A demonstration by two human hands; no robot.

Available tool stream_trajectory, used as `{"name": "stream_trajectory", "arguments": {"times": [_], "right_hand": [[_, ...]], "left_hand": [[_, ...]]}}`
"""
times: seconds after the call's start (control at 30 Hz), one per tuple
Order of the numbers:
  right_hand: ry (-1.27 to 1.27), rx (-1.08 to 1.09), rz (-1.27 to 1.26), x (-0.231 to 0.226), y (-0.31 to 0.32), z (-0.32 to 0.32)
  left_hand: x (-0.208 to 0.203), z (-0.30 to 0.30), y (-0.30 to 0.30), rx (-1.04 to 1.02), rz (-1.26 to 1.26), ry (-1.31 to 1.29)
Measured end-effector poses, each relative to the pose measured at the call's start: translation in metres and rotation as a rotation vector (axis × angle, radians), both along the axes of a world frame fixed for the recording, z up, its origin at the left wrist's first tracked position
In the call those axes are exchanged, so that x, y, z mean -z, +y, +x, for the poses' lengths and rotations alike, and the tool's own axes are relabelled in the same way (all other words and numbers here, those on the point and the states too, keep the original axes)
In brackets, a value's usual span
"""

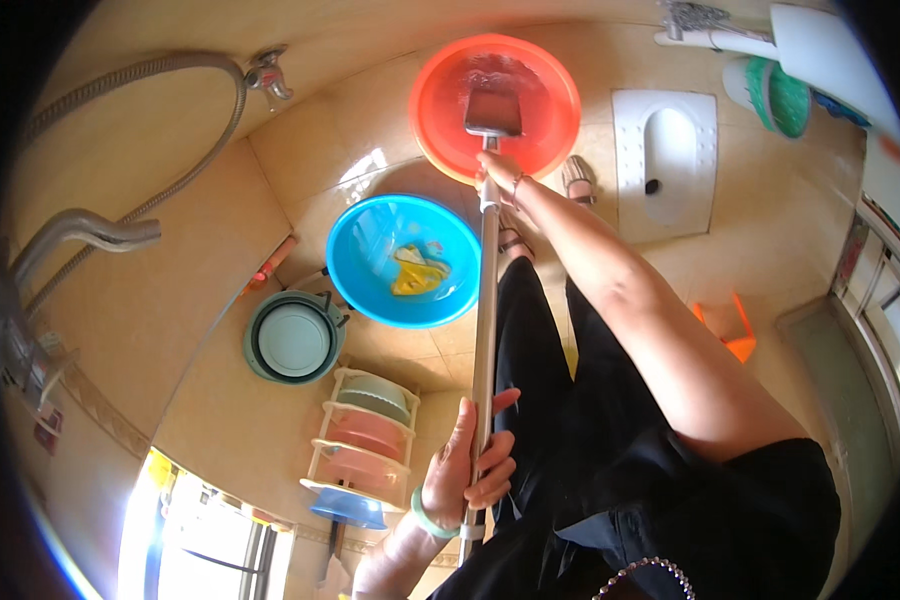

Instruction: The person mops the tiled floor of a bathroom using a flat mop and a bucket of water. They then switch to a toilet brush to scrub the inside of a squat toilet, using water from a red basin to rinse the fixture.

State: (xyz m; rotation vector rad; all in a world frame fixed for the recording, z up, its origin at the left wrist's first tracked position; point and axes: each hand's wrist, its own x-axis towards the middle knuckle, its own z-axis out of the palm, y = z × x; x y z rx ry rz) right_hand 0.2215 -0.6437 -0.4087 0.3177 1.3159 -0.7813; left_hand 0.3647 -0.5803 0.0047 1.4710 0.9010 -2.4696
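Head view: right hand (500, 178) up near top, fingers (488, 160) wrapped around a long silver metal pole (485, 330), just below its flat dark-grey rectangular mop head (493, 115). Left hand (462, 465), pale green bangle (428, 515) on wrist, lower on same pole; its fingers curl round the shaft, thumb along it, index finger sticking out to the side. Pole runs nearly straight up the view, passing just right of the blue basin.

Mop head sits within the outline of a round red-orange plastic basin (562, 100) on the beige tiled floor (745, 215); liquid shows in basin, can't tell if head touches bottom. Round bright-blue plastic basin (350, 265) nearby, lower left, with crumpled yellow-and-white item (418, 272) lying inside. Round grey-green basin (295, 338) beside that, against wall side. Cream tiered rack (317, 445) below it holds pink, green and blue basins.

Right side: white ceramic squat toilet (626, 205), near the sandaled foot (578, 182); orange plastic stool (738, 335) farther down. Upper left: metal shower hose (210, 155) looping from wall tap (268, 78).
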Motion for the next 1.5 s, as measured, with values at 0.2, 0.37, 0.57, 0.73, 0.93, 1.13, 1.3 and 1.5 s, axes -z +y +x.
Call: {"name": "stream_trajectory", "arguments": {"times": [0.2,0.37,0.57,0.73,0.93,1.13,1.3,1.5], "right_hand": [[-0.071,0.099,0.071,-0.060,0.019,0.024],[-0.022,0.011,0.124,-0.179,0.065,0.061],[-0.012,0.048,0.103,-0.285,0.094,0.075],[0.103,-0.099,0.105,-0.293,0.097,0.079],[0.053,-0.036,0.185,-0.262,0.072,0.068],[0.033,-0.006,0.204,-0.197,0.052,0.057],[0.004,-0.051,0.204,-0.141,0.030,0.045],[-0.030,0.051,0.180,-0.053,0.014,0.038]], "left_hand": [[0.010,0.013,0.018,-0.127,-0.026,0.012],[0.009,0.020,0.028,-0.200,-0.074,0.032],[0.019,0.024,0.036,-0.238,-0.070,0.085],[0.020,0.024,0.029,-0.278,-0.014,0.198],[0.011,0.023,0.021,-0.220,0.075,0.101],[0.002,0.013,0.002,-0.155,0.024,0.047],[0.000,0.014,0.000,-0.152,0.045,0.007],[-0.003,0.009,-0.002,-0.127,0.065,-0.030]]}}
